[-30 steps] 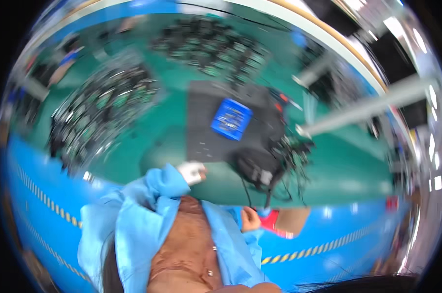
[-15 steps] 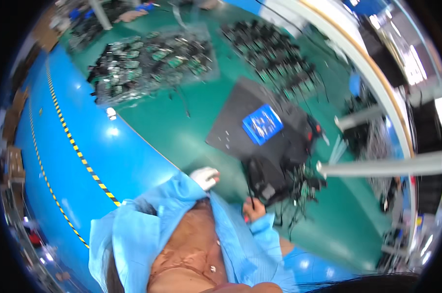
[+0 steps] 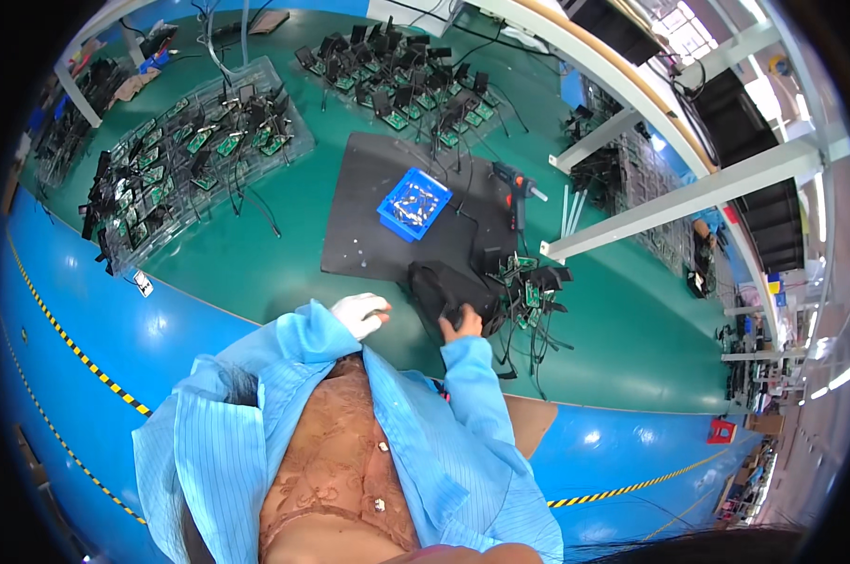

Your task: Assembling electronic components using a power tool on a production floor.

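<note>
My left hand (image 3: 361,315), in a white glove with bare fingertips, is at the green table's near edge. Its fingers are loosely bent, with nothing visible in them. To its right, my bare right hand (image 3: 463,325) is at the near side of a soft black bundle (image 3: 444,288), thumb and fingers closed on a dark part of it. Just right of that hand lies a cluster of small green circuit boards (image 3: 532,294) with black parts and cables. Beyond the bundle, a blue tray (image 3: 387,221) of small metal pieces rests on a dark grey mat (image 3: 354,188).
A glue gun (image 3: 516,195) lies at the mat's right side, with white sticks (image 3: 573,209) beyond it. Boards with black parts cover a clear plastic sheet (image 3: 298,132) at the left; more boards (image 3: 397,80) stand at the back. A white metal post (image 3: 669,211) slants in at the right.
The view has turned, so the table things appear further left and higher. My right hand has moved up against the bundle's near side. My left hand stays near the table edge.
</note>
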`<action>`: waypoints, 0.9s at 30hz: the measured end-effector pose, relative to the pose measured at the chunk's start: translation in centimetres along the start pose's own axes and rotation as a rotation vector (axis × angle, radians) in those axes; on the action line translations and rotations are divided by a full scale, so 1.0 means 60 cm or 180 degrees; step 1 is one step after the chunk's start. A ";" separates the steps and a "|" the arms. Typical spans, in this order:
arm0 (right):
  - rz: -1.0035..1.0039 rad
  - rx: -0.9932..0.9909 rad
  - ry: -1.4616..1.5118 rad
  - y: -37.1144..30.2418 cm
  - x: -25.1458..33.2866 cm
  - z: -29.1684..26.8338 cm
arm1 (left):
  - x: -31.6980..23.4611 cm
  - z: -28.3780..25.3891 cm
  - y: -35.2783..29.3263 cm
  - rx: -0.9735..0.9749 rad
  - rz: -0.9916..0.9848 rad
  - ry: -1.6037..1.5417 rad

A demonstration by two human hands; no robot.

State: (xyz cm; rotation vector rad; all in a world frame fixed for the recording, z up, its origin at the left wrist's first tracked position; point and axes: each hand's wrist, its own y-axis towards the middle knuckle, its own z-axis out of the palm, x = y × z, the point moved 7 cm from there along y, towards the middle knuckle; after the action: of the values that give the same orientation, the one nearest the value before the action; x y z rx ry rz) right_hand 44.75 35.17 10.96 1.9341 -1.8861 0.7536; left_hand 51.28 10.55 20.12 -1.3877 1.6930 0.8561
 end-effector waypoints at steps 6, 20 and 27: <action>0.0004 0.0253 0.2214 -0.035 -0.027 0.053 | -0.037 -0.006 0.004 -0.0058 0.0321 0.0155; -0.0027 0.0431 0.0379 -0.149 0.144 -0.112 | 0.101 0.118 0.021 0.1560 0.0323 0.0720; 0.0132 0.0193 0.2008 -0.059 0.084 -0.144 | 0.131 0.090 0.019 0.1458 -0.0159 0.0002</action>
State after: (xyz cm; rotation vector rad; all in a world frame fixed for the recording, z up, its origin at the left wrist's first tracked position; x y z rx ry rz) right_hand 46.96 36.28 21.29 1.4456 -1.5201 1.2645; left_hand 50.10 11.78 10.69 -1.1081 1.7119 0.4017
